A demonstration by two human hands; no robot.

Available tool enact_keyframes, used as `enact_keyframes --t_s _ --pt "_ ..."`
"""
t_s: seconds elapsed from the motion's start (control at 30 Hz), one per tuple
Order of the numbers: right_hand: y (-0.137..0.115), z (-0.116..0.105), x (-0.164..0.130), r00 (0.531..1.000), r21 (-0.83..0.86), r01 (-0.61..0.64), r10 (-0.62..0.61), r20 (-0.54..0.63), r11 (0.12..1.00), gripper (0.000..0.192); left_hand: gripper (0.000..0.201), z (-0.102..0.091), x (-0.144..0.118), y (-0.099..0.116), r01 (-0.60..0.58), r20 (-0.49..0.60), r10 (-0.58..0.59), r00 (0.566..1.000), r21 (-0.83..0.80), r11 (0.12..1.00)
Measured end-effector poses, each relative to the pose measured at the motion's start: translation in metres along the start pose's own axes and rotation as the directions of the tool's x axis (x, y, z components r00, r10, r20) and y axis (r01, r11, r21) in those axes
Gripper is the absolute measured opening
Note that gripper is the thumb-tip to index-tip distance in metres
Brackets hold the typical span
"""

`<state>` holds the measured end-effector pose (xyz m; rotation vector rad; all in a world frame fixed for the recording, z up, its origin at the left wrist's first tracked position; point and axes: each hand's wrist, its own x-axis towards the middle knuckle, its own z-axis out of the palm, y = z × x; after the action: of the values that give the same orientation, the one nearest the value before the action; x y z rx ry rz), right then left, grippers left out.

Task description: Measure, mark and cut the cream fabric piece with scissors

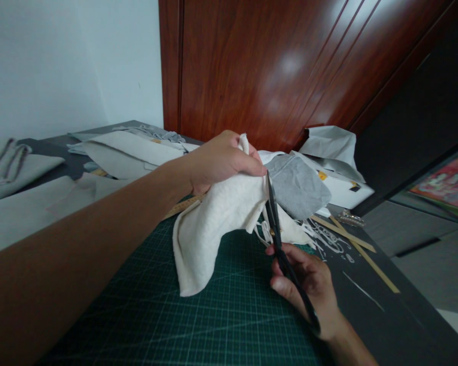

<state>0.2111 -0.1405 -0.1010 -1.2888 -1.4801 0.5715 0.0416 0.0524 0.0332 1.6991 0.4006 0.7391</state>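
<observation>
My left hand [219, 158] grips the top of a white fleecy cloth [209, 229] and holds it up over the green cutting mat [198, 315]. A grey fabric layer [297, 185] sticks out from the cloth to the right of that hand. My right hand [309, 284] holds black scissors [278, 229], blades pointing up into the cloth's edge just under my left thumb. Thin white trimmed strips [324, 236] lie on the table beside the scissors.
Grey and white fabric pieces [130, 150] lie across the left and back of the dark table. A white box [343, 190] with paper on it stands at the back right. Two wooden strips [361, 251] and a metal clip [350, 218] lie right. A wooden door [275, 66] stands behind.
</observation>
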Motion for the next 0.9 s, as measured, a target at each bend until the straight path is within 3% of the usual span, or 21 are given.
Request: enact_keyframes --t_s 0.13,0.5,0.9 --pt "0.0006 0.0000 0.0002 1.000 -0.018 0.010 -0.010 -0.001 1.000 0.030 0.010 -0.0002 -0.0009 0.0041 0.065 0.035 -0.064 0.997 -0.040 0.997" --pt "0.0007 0.0012 0.0005 1.000 -0.003 -0.028 0.028 -0.009 1.000 0.029 0.009 -0.0022 -0.0006 0.0021 0.023 0.030 -0.023 0.999 -0.012 1.000" --pt "-0.0008 0.0018 0.0009 0.998 0.023 -0.063 0.063 0.005 0.998 0.024 0.010 -0.0022 -0.0011 0.0025 0.096 -0.055 -0.096 0.994 -0.003 0.995"
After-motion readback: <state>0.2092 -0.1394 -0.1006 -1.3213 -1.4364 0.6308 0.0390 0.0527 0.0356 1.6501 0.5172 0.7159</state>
